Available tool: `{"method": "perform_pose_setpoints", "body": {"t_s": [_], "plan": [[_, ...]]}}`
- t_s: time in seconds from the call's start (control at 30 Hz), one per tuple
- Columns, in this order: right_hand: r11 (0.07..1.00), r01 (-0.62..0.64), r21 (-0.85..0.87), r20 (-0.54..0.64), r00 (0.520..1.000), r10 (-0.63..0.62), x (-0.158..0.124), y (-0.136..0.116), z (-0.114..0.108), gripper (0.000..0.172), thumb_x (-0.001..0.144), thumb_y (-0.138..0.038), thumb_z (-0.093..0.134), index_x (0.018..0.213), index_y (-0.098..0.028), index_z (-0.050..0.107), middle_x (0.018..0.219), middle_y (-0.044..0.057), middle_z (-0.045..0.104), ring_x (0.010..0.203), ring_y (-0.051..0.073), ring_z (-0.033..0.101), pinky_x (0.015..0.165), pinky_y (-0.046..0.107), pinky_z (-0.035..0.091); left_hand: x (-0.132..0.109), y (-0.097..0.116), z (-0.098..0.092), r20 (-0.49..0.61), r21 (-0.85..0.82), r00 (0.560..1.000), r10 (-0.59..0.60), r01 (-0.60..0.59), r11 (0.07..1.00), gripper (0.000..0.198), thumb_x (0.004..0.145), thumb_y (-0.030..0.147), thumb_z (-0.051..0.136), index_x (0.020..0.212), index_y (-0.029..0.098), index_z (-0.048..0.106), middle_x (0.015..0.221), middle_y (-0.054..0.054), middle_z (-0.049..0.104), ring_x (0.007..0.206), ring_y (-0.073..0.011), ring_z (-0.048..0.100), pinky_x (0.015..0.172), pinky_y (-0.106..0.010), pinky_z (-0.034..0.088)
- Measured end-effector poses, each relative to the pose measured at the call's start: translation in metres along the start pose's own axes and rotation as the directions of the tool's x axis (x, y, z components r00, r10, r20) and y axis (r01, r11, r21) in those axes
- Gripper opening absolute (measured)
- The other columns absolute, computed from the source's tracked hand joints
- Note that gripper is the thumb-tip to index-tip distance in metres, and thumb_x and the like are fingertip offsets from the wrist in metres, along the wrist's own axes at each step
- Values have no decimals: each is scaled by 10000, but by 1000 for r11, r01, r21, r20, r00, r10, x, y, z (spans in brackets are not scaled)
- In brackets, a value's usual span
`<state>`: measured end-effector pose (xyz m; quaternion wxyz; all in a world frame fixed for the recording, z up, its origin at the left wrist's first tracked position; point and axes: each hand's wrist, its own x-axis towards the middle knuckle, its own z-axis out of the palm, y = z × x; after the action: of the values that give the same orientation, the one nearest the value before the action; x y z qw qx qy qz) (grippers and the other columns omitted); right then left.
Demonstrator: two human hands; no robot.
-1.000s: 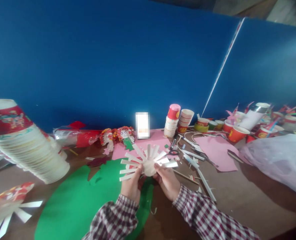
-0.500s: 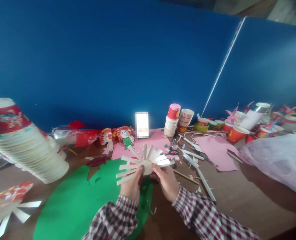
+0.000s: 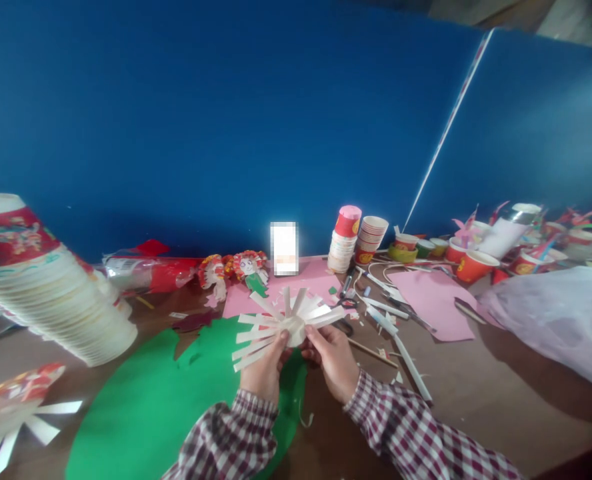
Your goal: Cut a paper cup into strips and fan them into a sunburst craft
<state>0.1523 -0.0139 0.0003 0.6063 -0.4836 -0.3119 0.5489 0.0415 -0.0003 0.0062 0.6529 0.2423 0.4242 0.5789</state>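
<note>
Between my two hands is a paper cup cut into strips (image 3: pixel 295 328), its white strips fanned out around a round base. My left hand (image 3: pixel 269 357) pinches it at the lower left of the base, thumb on top. On the right side, my right hand (image 3: pixel 332 353) grips it with thumb and fingers; the fingertips underneath are partly hidden. Below the hands lies a large green paper sheet (image 3: pixel 151 407). Another cup cut into strips (image 3: pixel 23 413), with a red and orange pattern, rests at the lower left.
Stacked paper cups (image 3: pixel 61 300) lean at the left. Two smaller cup stacks (image 3: pixel 343 240) stand at the back. Pink paper (image 3: pixel 436 303), scissors (image 3: pixel 347 303) and white strips (image 3: pixel 411 363) lie right of centre. A plastic bag (image 3: pixel 561 320) and several decorated cups (image 3: pixel 476 265) are farther right.
The strips around the cup's base have shifted slightly, and the cup has turned a little in my fingers. Both hands stay almost in the same place.
</note>
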Motion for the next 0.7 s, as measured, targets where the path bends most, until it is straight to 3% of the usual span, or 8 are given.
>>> {"method": "perform_pose_setpoints", "body": {"t_s": [0.2, 0.4, 0.7], "plan": [[1000, 13, -4, -39, 999, -13, -1, -1, 0, 317, 672, -435, 666, 648, -126, 597, 562, -6, 566, 524, 115, 538, 501, 228, 453, 0, -1, 3, -28, -123, 996, -89, 85, 989, 308, 591, 163, 735, 876, 166, 618, 873, -34, 668, 731, -139, 625, 579, -204, 482], [1000, 23, 10, 39, 999, -23, -2, -4, 0, 345, 695, -432, 652, 859, -130, 631, 710, 36, 621, 628, 137, 566, 532, 232, 460, -3, 3, 3, 20, -77, 998, -68, 69, 995, 357, 551, 233, 765, 864, 164, 608, 850, -24, 659, 748, -141, 615, 617, -213, 483], [999, 44, -16, 35, 998, -43, -1, -1, 0, 336, 732, -445, 613, 748, -110, 640, 607, 15, 584, 533, 100, 507, 485, 208, 404, -2, 1, 2, -17, -43, 997, -73, 72, 996, 253, 600, 294, 730, 760, 180, 570, 747, 13, 594, 634, -102, 564, 530, -189, 453]]}}
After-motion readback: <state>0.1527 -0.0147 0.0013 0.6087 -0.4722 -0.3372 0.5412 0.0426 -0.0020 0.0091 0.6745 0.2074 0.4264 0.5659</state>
